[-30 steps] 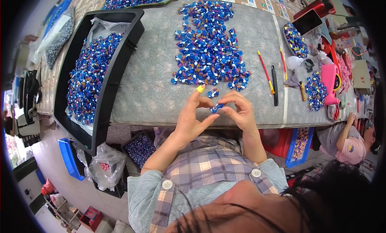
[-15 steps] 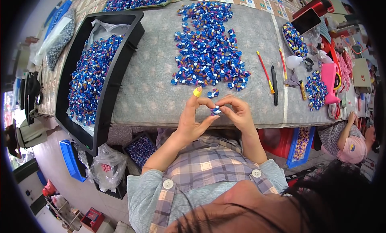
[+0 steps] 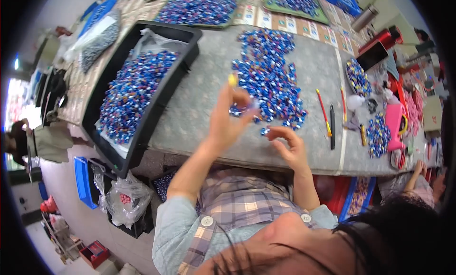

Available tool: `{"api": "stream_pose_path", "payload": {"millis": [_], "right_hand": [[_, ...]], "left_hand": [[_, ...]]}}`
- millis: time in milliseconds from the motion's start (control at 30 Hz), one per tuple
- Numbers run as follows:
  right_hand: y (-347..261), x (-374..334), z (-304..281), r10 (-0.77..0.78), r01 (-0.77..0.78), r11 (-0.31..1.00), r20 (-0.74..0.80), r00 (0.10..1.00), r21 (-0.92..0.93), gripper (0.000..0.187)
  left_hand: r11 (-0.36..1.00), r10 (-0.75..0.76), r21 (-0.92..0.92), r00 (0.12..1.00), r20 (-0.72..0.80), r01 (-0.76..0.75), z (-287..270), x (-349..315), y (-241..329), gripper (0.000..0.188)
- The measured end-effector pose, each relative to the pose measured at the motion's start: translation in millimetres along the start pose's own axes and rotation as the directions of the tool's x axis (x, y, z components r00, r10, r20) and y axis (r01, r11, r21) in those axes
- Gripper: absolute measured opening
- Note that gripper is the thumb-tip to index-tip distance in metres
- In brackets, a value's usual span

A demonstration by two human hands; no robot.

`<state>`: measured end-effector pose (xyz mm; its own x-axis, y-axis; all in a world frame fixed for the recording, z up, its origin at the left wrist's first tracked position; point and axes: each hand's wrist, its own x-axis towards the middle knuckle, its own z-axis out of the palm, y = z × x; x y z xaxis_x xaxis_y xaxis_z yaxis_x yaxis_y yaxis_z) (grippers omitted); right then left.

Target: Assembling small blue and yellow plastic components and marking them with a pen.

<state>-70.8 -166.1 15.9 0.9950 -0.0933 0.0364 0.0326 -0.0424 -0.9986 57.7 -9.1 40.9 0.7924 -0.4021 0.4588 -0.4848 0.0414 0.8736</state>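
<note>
My left hand, smeared by motion, is raised over the near left side of a spread of small blue, white and orange pieces. A yellow finger cover sits on its upright index finger. The thumb and another finger pinch a pale, blurred small piece. On the right, my right hand is low over the grey table cover, its thumb and curved fingers apart. Its fingertips are beside a lone small piece; I cannot tell whether they touch it.
To the left, a black tray holds many similar pieces. Brushes and a black pen lie to the right, near another pile of pieces and a pink tool. Green trays of pieces stand at the back.
My hands have come apart. The left has risen with the pinched piece, while the right has opened beside the lone piece. The whole view has also shifted.
</note>
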Motion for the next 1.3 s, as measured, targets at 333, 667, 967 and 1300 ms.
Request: {"api": "stream_pose_path", "payload": {"millis": [333, 667, 967, 1300], "right_hand": [[-4, -1, -11, -0.045, 0.01, 0.981, -0.179, 0.983, -0.193, 0.015], [0, 18, -5, -0.192, 0.157, 0.66, 0.036, 0.981, -0.735, 0.02], [-10, -2, 2, -0.246, 0.164, 0.859, -0.111, 0.963, -0.484, 0.015], [-15, -5, 3, -0.275, 0.216, 0.918, -0.143, 0.951, -0.332, 0.062]], "left_hand": [[0.524, 0.492, 0.848, 0.841, -0.225, -0.08, -76, 178, -53, 0.067], [0.976, -0.158, 0.165, 0.985, 0.072, 0.145, -22, -12, -19, 0.04], [0.617, -0.519, -0.491, 0.787, 0.333, 0.615, 19, -77, -17, 0.033], [0.181, -0.38, -0.702, 0.707, 0.596, 0.689, 29, -85, -17, 0.032]]}}
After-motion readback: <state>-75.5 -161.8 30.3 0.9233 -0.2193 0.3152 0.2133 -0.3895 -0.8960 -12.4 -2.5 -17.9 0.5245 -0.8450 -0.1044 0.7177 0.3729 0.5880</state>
